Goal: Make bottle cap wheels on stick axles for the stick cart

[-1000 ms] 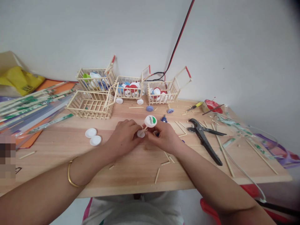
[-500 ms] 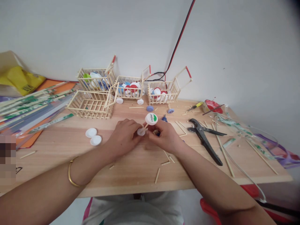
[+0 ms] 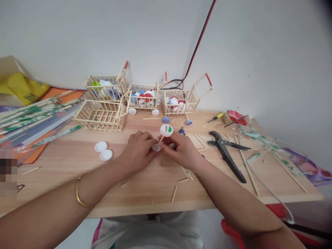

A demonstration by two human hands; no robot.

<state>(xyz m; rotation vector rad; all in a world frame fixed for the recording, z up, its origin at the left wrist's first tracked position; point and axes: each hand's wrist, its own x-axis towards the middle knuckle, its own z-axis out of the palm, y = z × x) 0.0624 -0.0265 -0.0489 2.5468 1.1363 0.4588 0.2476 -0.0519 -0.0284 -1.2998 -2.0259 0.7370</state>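
Note:
Between my hands is a short wooden stick (image 3: 161,139) with a white bottle cap at each end. The upper cap (image 3: 166,130) carries a green mark and print; the lower cap (image 3: 156,147) sits near the tabletop. My left hand (image 3: 140,148) pinches the piece at the lower cap from the left. From the right, my right hand (image 3: 183,149) has its thumb by the lower cap and its fingers curled behind the upper one. A small dark blue object (image 3: 182,131), partly hidden, is just beyond my right hand. Two loose white caps (image 3: 106,155) lie left of my left hand.
Several small stick-built carts stand along the wall, some with caps inside, such as the middle cart (image 3: 142,98). An empty stick basket (image 3: 101,116) is in front. Black pliers (image 3: 225,152), a yellow-handled knife (image 3: 218,117) and cut sticks lie rightward; wrapped chopsticks (image 3: 38,121) are piled left.
The upper cap has tilted and shifted slightly to the left, showing its printed face a little more upward. Both hands stay in nearly the same place.

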